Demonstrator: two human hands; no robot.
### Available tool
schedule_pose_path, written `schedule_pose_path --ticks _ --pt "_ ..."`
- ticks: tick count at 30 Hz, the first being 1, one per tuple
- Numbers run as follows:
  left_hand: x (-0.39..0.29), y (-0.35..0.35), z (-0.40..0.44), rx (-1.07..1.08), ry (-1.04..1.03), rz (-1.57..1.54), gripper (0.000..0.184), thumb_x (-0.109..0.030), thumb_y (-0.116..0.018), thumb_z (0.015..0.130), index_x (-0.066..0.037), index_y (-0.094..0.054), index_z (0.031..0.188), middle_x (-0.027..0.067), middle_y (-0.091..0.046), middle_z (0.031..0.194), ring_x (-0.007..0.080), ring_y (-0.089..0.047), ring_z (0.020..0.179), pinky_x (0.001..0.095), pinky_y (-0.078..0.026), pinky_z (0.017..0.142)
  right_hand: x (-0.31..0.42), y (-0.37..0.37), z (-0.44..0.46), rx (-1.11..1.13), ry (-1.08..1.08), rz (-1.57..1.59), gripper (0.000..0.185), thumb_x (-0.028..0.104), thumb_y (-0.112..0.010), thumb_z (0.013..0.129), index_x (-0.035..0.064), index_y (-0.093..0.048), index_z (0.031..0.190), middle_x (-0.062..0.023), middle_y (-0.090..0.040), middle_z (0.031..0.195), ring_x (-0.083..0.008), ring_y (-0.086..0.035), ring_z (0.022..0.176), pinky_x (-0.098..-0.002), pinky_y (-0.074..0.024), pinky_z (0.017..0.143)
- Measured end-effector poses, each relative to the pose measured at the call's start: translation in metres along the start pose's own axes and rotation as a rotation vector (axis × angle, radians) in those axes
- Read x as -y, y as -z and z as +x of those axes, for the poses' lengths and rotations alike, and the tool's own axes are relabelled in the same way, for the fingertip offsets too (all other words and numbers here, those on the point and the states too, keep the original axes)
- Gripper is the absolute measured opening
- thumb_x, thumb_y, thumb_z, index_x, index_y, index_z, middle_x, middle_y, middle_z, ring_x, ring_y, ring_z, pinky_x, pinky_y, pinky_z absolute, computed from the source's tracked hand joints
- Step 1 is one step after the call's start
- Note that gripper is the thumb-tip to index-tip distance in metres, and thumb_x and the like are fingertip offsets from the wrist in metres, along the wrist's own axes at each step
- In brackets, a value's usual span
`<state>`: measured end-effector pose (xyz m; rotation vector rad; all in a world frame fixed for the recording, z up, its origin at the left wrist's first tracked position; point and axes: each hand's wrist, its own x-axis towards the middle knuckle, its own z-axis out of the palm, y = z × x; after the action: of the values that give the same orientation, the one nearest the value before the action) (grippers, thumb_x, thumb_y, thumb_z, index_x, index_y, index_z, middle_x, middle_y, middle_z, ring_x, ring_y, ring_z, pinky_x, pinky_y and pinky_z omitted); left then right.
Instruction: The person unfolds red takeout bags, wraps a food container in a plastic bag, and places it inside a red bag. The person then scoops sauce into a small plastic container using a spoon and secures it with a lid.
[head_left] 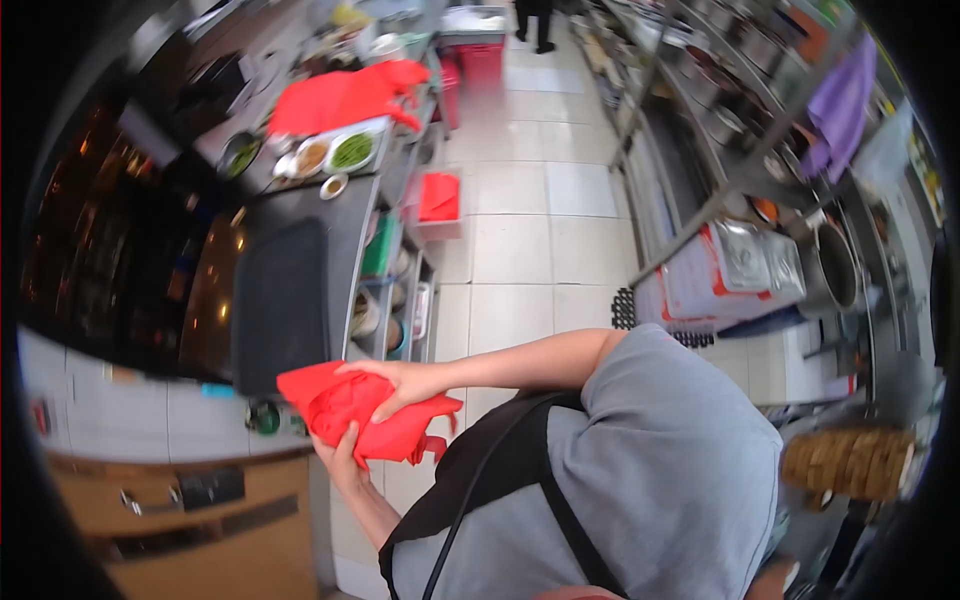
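A bunched red cloth (390, 437) is between my two hands, in front of my black apron. My right hand (405, 385) lies over its top with the fingers bent onto the folds. From below, my left hand (342, 452) grips the lower edge, thumb upward against the fabric. Strap-like loose ends hang from the cloth on the side near my body. Whether it is a bag or a garment I cannot make out. Just beyond the cloth lies a dark rectangular board (285, 295) on the steel counter (345, 235).
Another red cloth (345, 97) is spread farther up the counter, beside a tray of chopped greens (352, 150) and a small cup (334, 186). A wooden drawer cabinet (190, 500) stands at lower left. Steel shelves (690, 235) line the tiled aisle's right side. A person's legs (535, 25) show far off.
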<state>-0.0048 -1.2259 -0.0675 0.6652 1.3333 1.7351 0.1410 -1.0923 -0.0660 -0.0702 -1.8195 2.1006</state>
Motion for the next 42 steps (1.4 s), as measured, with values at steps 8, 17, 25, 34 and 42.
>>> schedule_pose_path --ticks 8,17,25,34,42 --pt "0.14 -0.253 0.151 0.563 0.463 -0.212 0.053 -0.016 -0.057 0.079 -0.006 -0.03 0.124 0.0127 -0.043 0.119 0.0266 -0.046 0.106 0.0383 -0.041 0.087 0.042 0.214 -0.163 -0.656 0.008 0.031 0.066 -0.003 -0.059 0.072 0.014 -0.031 0.129 -0.0083 -0.036 0.127 -0.0157 -0.04 0.111 -0.0282 -0.0353 0.091" --pt "0.289 -0.255 0.279 0.395 0.87 0.426 0.048 -0.032 -0.059 0.078 -0.013 -0.04 0.118 0.0056 -0.042 0.116 0.0246 -0.039 0.107 0.0427 -0.039 0.082 -0.005 0.507 -0.289 -1.632 0.098 0.173 0.054 -0.007 -0.056 0.072 0.0127 -0.036 0.118 -0.0129 -0.045 0.112 -0.0236 -0.05 0.099 -0.0362 -0.0487 0.077" --pt "0.403 -0.174 0.417 0.375 1.07 0.75 0.03 -0.026 -0.062 0.073 -0.01 -0.051 0.097 0.0044 -0.05 0.091 0.0204 -0.047 0.084 0.0361 -0.042 0.06 0.008 0.674 -0.385 -2.342 0.337 -0.003 0.057 -0.004 -0.064 0.065 0.0089 -0.038 0.114 -0.0131 -0.042 0.113 -0.0238 -0.046 0.098 -0.0321 -0.0438 0.079" --pt "0.381 -0.38 0.559 0.165 0.655 1.073 0.035 -0.029 -0.063 0.071 -0.007 -0.056 0.097 0.006 -0.055 0.09 0.0181 -0.053 0.082 0.0378 -0.046 0.055 -0.009 0.847 -0.458 -2.575 0.223 -0.042 0.057 -0.003 -0.067 0.064 0.0095 -0.041 0.113 -0.0115 -0.041 0.117 -0.0241 -0.043 0.104 -0.032 -0.0389 0.086" --pt "0.409 -0.499 0.531 0.277 0.69 1.384 0.028 -0.022 -0.069 0.065 -0.001 -0.062 0.082 0.0092 -0.06 0.07 0.0154 -0.055 0.057 0.0288 -0.047 0.05 -0.026 1.097 -0.666 -2.121 0.147 -0.094 0.043 0.033 -0.052 0.075 0.0028 -0.05 0.106 -0.016 -0.054 0.101 -0.0242 -0.053 0.091 -0.0366 -0.0418 0.078"
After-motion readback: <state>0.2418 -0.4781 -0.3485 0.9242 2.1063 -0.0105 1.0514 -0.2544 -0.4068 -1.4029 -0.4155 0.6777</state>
